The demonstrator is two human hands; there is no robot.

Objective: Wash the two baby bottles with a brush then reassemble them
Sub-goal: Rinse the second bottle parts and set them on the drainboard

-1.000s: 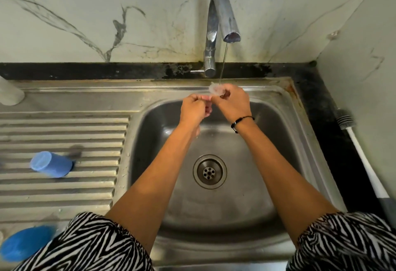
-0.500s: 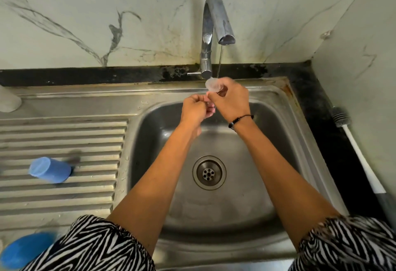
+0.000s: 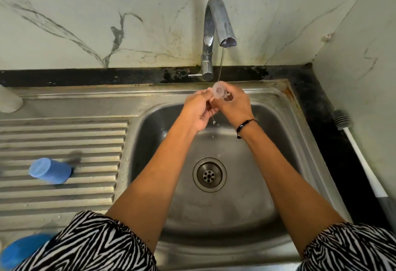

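Teat: looking soft, wet, slippery; best held by its rim.
Left hand: fingers pinching teat.
Right hand: fingers gripping teat.

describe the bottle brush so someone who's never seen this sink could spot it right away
Start at the steel sink and look right, to the black counter strip along the side wall. The bottle brush lies there lengthwise, grey bristled head towards the back. It is the only long white-handled thing; the blue pieces sit on the drainboard to the left.

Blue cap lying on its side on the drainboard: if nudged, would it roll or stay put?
The blue cap looks round, so it would probably roll. The drainboard ridges may check it. It seems light thin plastic, easily knocked.
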